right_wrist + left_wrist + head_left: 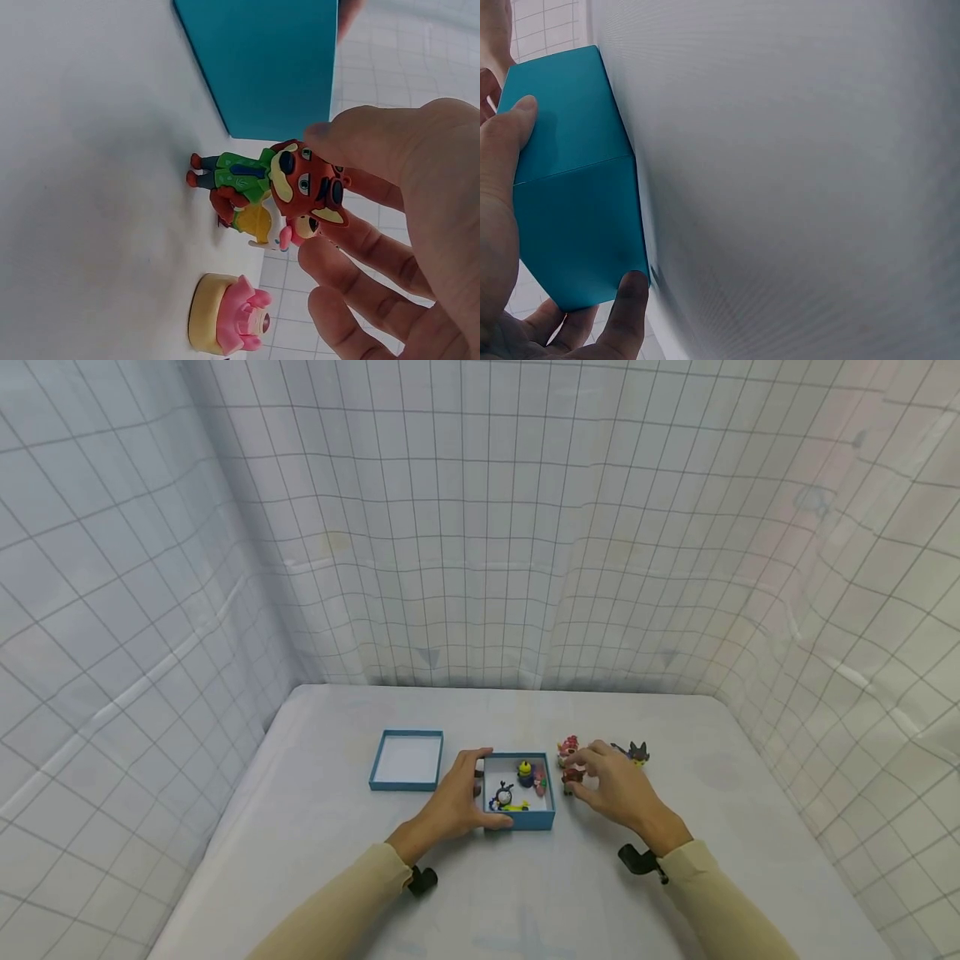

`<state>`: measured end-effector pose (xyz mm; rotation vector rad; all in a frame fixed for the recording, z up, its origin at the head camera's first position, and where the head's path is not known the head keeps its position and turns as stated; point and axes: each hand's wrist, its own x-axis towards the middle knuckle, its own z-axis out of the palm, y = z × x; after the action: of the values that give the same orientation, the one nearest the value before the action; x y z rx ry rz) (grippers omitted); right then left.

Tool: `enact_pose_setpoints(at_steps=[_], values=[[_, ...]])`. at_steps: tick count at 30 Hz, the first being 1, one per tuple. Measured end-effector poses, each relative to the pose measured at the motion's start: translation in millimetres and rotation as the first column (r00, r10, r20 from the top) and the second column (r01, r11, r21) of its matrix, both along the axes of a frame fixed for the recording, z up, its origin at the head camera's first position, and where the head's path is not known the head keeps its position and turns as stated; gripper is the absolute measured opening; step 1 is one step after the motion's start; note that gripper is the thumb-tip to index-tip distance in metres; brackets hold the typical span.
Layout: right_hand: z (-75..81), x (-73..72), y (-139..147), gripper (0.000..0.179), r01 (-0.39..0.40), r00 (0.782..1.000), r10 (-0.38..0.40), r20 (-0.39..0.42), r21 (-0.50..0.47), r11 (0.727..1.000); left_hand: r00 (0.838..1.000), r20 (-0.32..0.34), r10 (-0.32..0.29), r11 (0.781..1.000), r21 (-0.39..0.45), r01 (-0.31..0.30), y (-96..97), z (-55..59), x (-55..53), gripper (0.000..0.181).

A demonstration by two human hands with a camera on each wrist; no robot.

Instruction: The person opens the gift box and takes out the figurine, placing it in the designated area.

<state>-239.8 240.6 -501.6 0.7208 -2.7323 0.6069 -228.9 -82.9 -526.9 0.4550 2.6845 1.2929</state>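
Observation:
My left hand (453, 802) grips a blue box (534, 821) at its left side, thumb on the front wall and fingers along the side and far edge. Inside lie a yellow-headed figurine (525, 773), a pink figurine (540, 782), a dark round-headed figurine (503, 794) and a small yellow piece (517, 807). To the right of the box, my right hand (618, 787) pinches a fox figurine (247, 174) by its head, thumb on top. The fox, in a green shirt and dark tie, is upright with its feet at the table. Another figurine with a yellow front shows partly behind it.
A shallow blue tray (377, 762) with a white inside lies left of the box. Beside the right hand are a pink figurine on a cream base (210, 311) and a dark-eared figurine (638, 753). Grid-patterned white curtains (480, 527) surround the white table (300, 827).

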Motion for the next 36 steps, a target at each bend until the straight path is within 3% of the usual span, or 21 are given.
enact_pose_setpoints(at_steps=[12,36], values=[[3.4,-0.4,-0.6,0.032,0.002,1.0,-0.002,0.003,-0.014,1.0,1.0,-0.006,-0.005,1.0,-0.011,0.005,-0.3,0.6,-0.4,0.125],[8.4,-1.5,-6.6,0.036,-0.011,0.992,0.011,-0.124,0.002,1.0,1.0,-0.002,0.004,1.0,-0.02,-0.004,0.1,-0.9,-2.0,0.126]])
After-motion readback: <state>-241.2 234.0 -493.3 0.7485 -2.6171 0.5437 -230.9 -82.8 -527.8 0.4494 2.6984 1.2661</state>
